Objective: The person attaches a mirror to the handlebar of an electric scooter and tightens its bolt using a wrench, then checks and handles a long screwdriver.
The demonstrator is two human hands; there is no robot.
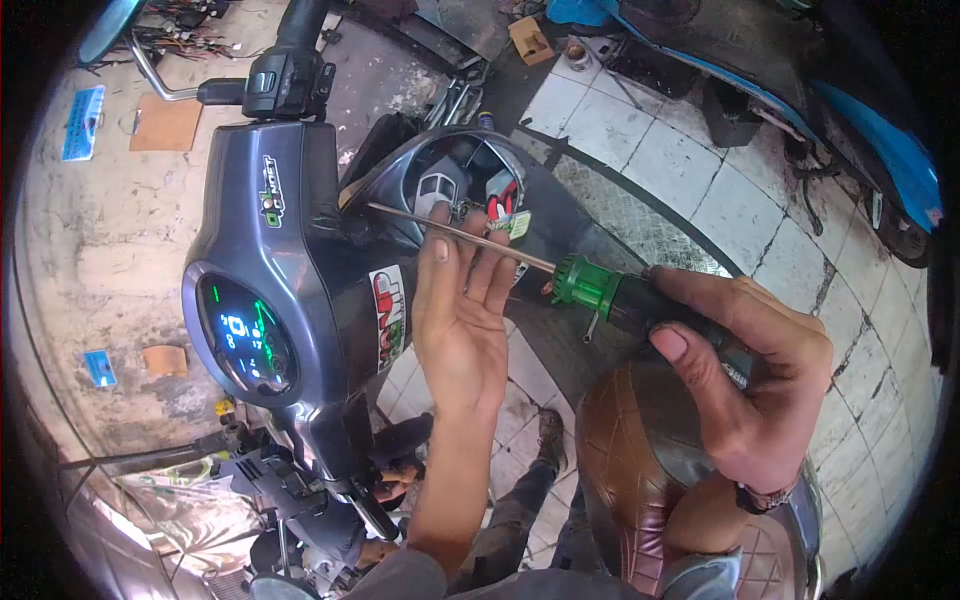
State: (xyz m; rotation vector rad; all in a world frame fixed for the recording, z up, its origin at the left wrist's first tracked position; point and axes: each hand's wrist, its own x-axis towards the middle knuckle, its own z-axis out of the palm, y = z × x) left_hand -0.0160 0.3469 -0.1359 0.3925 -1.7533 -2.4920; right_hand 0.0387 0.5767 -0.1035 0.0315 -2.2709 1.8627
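Note:
My right hand (pixel 745 365) grips the black and green handle of a long screwdriver (pixel 590 285). Its thin metal shaft points left, and the tip ends close to the inner panel of a grey scooter (pixel 250 200); contact there is unclear. My left hand (pixel 460 320) is palm up with its fingers stretched out, and the shaft crosses over them. Whether the fingers touch the shaft cannot be told. Just behind those fingertips is an open oval front compartment (pixel 425 165), holding a red and black item (pixel 502 203) and a few small things.
The lit dashboard (pixel 245 330) and handlebar grip (pixel 298 30) are to the left. A brown quilted seat (pixel 620 440) lies below my right hand. Another blue-trimmed motorbike (pixel 740 85) stands at upper right on tiled floor (pixel 690 160). A dark-clothed person (pixel 325 530) is at lower left.

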